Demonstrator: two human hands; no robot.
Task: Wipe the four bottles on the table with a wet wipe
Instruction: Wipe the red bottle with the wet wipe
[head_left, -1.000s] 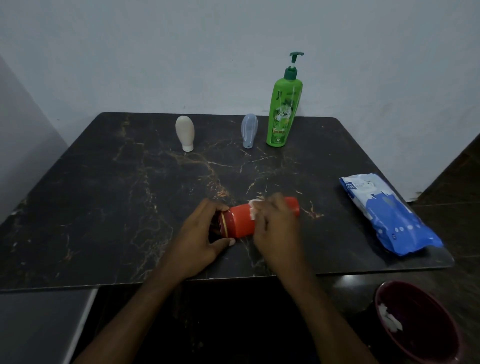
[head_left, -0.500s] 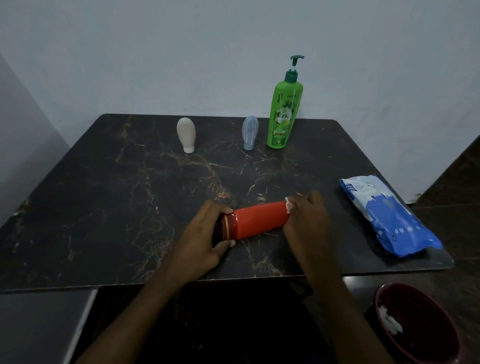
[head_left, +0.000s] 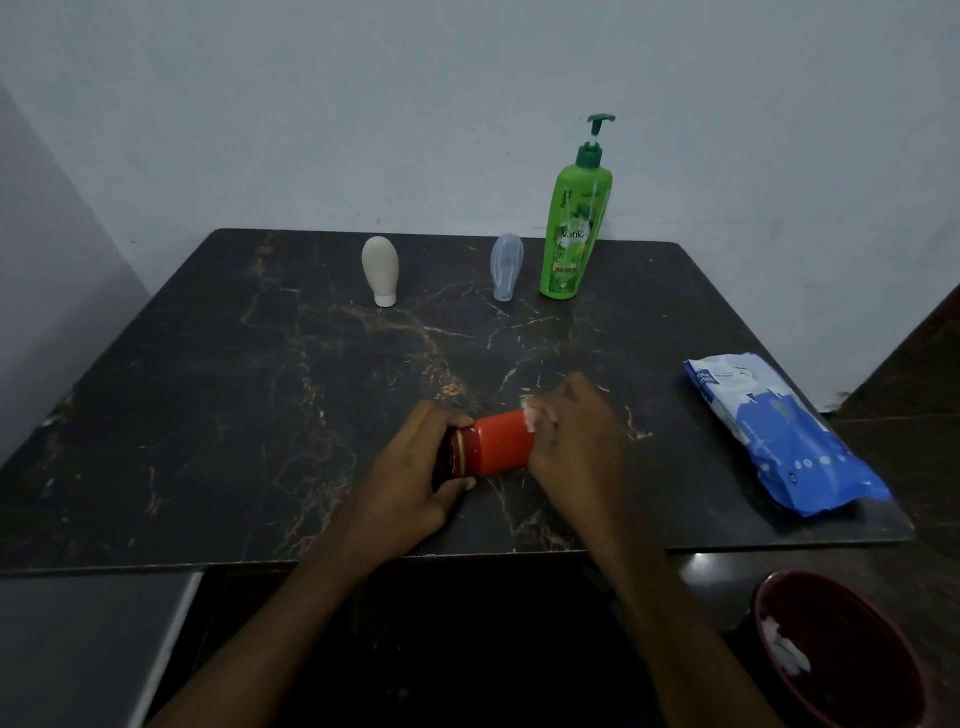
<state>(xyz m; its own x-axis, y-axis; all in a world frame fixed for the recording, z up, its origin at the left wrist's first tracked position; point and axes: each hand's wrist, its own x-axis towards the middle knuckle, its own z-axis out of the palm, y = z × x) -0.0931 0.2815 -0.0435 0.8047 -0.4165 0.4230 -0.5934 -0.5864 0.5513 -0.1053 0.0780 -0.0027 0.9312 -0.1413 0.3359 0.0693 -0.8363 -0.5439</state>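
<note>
A red bottle (head_left: 501, 442) lies on its side near the front of the dark marble table (head_left: 208, 415). My left hand (head_left: 415, 467) grips its capped left end. My right hand (head_left: 576, 441) wraps a white wet wipe (head_left: 535, 418) around the bottle's right half, covering that end. At the back of the table stand a beige bottle (head_left: 381, 270), a pale blue bottle (head_left: 506, 266) and a tall green pump bottle (head_left: 574, 228).
A blue and white pack of wipes (head_left: 779, 436) lies at the table's right edge. A dark red bin (head_left: 841, 654) with a used white wipe inside sits on the floor at the lower right. A wall runs right behind the table.
My right hand slid with the wipe from the bottle's middle out to its right end, then back left over the right half. My left hand kept its hold on the cap end.
</note>
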